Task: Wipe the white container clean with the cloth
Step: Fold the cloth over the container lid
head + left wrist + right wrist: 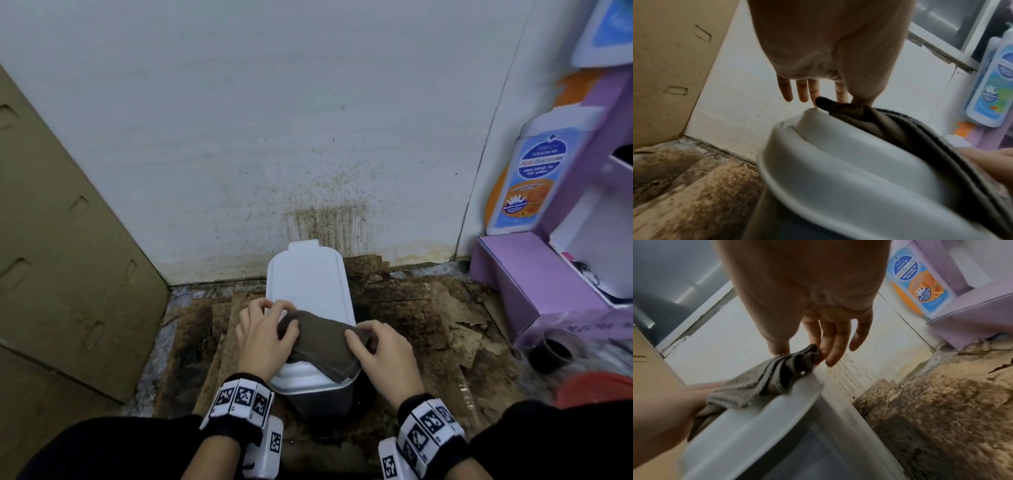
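A white container (pixel 310 291) with a shut lid stands on a dirty surface close to the wall. Across its near end lies a brown-grey cloth (pixel 322 339), stretched between both hands. My left hand (pixel 286 320) pinches the cloth's left end with thumb and forefinger, the other fingers spread. My right hand (pixel 363 339) pinches the right end. The left wrist view shows my left hand (pixel 846 102) holding the cloth (pixel 890 129) on the lid (pixel 838 170). In the right wrist view my right hand (pixel 799 353) grips the bunched cloth (pixel 766 382) at the lid's edge (pixel 756 426).
A brown cardboard sheet (pixel 68 257) leans at the left. The white wall (pixel 308 137) behind is splashed with brown stains. A purple box (pixel 534 284) and a bottle-shaped display (pixel 534 171) stand at the right, with a dark cup (pixel 551 353) and an orange-red object (pixel 596 390) nearer.
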A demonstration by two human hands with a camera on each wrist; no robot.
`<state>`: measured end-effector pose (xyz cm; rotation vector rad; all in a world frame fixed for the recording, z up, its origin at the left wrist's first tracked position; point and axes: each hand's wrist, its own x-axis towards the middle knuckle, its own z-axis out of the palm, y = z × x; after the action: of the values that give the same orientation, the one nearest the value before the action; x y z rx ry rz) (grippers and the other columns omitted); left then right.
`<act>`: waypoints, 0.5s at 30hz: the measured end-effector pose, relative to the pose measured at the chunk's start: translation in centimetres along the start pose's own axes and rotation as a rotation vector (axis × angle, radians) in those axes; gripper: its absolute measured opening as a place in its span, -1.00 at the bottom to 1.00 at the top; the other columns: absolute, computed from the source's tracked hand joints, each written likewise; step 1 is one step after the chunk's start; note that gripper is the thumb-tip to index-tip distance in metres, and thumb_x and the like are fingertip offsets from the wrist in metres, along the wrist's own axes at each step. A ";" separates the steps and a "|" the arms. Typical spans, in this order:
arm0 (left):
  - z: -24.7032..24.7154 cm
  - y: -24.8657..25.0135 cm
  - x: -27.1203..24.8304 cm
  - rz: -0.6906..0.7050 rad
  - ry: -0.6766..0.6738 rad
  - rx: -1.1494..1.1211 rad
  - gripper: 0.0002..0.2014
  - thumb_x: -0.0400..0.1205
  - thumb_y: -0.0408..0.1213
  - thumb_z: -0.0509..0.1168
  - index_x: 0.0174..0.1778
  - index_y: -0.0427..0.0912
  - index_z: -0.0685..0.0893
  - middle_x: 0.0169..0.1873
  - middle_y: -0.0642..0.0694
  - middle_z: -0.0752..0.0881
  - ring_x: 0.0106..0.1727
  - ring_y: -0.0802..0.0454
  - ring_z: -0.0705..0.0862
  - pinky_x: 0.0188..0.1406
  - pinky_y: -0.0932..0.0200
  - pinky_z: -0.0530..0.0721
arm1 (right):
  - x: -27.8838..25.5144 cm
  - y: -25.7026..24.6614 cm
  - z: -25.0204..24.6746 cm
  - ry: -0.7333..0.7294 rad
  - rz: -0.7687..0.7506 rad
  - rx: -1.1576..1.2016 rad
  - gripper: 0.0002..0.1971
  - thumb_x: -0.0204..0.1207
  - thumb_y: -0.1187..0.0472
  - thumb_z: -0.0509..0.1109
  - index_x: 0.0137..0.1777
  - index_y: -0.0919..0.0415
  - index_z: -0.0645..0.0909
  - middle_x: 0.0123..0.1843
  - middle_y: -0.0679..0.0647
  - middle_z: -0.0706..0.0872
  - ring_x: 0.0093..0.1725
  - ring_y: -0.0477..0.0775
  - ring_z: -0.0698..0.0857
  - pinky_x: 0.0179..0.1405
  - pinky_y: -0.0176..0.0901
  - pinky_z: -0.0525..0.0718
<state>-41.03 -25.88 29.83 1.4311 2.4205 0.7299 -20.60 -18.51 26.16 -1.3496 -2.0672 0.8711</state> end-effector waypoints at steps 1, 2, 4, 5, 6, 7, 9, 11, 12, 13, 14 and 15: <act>0.1 0.1 0.0 -0.006 0.007 -0.011 -0.87 0.72 -0.08 0.29 0.17 0.15 0.62 0.28 0.03 0.40 0.46 -0.03 0.25 0.42 0.02 0.24 | 0.3 0.1 -0.3 -0.014 -0.014 -0.004 -0.77 0.56 -0.25 0.33 -0.04 -0.16 0.64 -0.14 -0.22 0.67 -0.09 -0.16 0.66 0.08 0.07 0.68; 0.3 0.2 0.0 -0.009 0.015 -0.023 -0.90 0.71 -0.09 0.29 0.13 0.12 0.61 0.26 0.04 0.43 0.44 -0.03 0.27 0.39 0.04 0.26 | 0.6 0.3 -0.7 -0.042 -0.025 0.001 -0.78 0.55 -0.24 0.35 -0.11 -0.15 0.62 -0.19 -0.20 0.68 -0.14 -0.16 0.66 0.02 0.08 0.70; 0.6 0.7 0.1 0.005 0.027 -0.034 -0.95 0.73 -0.12 0.28 0.07 0.07 0.57 0.18 0.05 0.50 0.37 -0.03 0.35 0.29 0.09 0.28 | 1.3 0.5 -1.8 -0.118 -0.073 -0.029 -0.80 0.57 -0.22 0.34 -0.16 -0.16 0.58 -0.19 -0.18 0.66 -0.12 -0.14 0.64 0.01 0.08 0.68; 0.6 1.3 0.1 0.030 0.031 -0.047 -0.97 0.74 -0.14 0.26 0.05 0.05 0.54 0.10 0.06 0.55 0.29 -0.03 0.42 0.24 0.08 0.31 | 1.6 0.6 -2.5 -0.144 -0.107 -0.053 -0.81 0.58 -0.22 0.31 -0.16 -0.18 0.55 -0.16 -0.18 0.64 -0.09 -0.14 0.62 0.03 0.05 0.65; 0.6 2.0 0.2 0.066 0.034 -0.077 -0.98 0.75 -0.16 0.24 0.03 0.03 0.51 0.01 0.08 0.59 0.18 -0.01 0.50 0.18 0.03 0.38 | 1.8 0.4 -3.7 -0.164 -0.136 -0.055 -0.81 0.61 -0.21 0.28 -0.15 -0.18 0.53 -0.14 -0.17 0.62 -0.07 -0.16 0.59 0.02 0.00 0.61; 0.6 2.8 0.3 0.104 0.031 -0.132 -0.97 0.77 -0.18 0.22 0.03 0.02 0.49 -0.08 0.08 0.63 0.06 0.01 0.58 0.11 -0.03 0.48 | 1.9 0.2 -5.1 -0.180 -0.158 -0.036 -0.82 0.64 -0.18 0.27 -0.13 -0.16 0.52 -0.13 -0.15 0.61 -0.09 -0.19 0.57 -0.04 -0.09 0.56; 0.4 4.9 0.2 0.166 0.008 -0.279 -0.96 0.79 -0.18 0.20 0.06 0.02 0.46 -0.19 0.08 0.66 -0.14 0.13 0.66 -0.07 -0.01 0.63 | 2.0 -0.3 -8.8 -0.210 -0.178 -0.011 -0.82 0.70 -0.11 0.25 -0.08 -0.08 0.51 -0.16 -0.12 0.63 -0.18 -0.23 0.59 -0.22 -0.29 0.46; 0.4 7.6 -0.1 0.242 -0.014 -0.398 -0.95 0.81 -0.19 0.20 0.06 0.05 0.45 -0.21 0.06 0.68 -0.18 0.19 0.68 -0.22 0.17 0.61 | 1.9 -0.5 -13.2 -0.211 -0.203 -0.056 -0.83 0.71 -0.09 0.24 -0.02 -0.04 0.50 -0.20 -0.11 0.63 -0.24 -0.24 0.60 -0.31 -0.27 0.46; 0.6 9.2 -0.3 0.278 -0.023 -0.452 -0.95 0.81 -0.19 0.20 0.06 0.06 0.46 -0.21 0.04 0.68 -0.17 0.17 0.69 -0.26 0.19 0.59 | 1.8 -0.5 -15.6 -0.202 -0.221 -0.081 -0.83 0.71 -0.09 0.24 -0.01 -0.03 0.49 -0.22 -0.11 0.63 -0.25 -0.21 0.60 -0.31 -0.24 0.47; 0.7 10.9 -0.5 0.312 -0.034 -0.504 -0.96 0.81 -0.17 0.19 0.06 0.06 0.47 -0.23 0.01 0.67 -0.19 0.14 0.69 -0.29 0.18 0.58 | 1.6 -0.5 -17.8 -0.185 -0.241 -0.103 -0.82 0.71 -0.09 0.23 0.00 -0.02 0.48 -0.25 -0.10 0.63 -0.26 -0.19 0.60 -0.30 -0.21 0.47; 0.9 12.8 -0.7 0.344 -0.042 -0.548 -0.98 0.82 -0.15 0.19 0.07 0.05 0.48 -0.26 0.00 0.65 -0.22 0.13 0.68 -0.33 0.18 0.56 | 1.4 -0.5 -20.0 -0.159 -0.261 -0.125 -0.81 0.71 -0.10 0.23 0.00 -0.01 0.48 -0.27 -0.09 0.62 -0.27 -0.18 0.60 -0.31 -0.19 0.47; 1.1 14.7 -0.7 0.375 -0.044 -0.578 -0.98 0.82 -0.14 0.18 0.08 0.05 0.48 -0.27 0.01 0.64 -0.25 0.14 0.66 -0.37 0.22 0.53 | 1.1 -0.4 -22.2 -0.124 -0.274 -0.154 -0.81 0.70 -0.11 0.23 -0.01 -0.01 0.48 -0.29 -0.08 0.63 -0.27 -0.17 0.61 -0.31 -0.20 0.47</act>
<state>-29.16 -20.33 36.63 1.6150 1.7005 1.3270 -5.37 -12.40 41.18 -1.0730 -2.3871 0.7044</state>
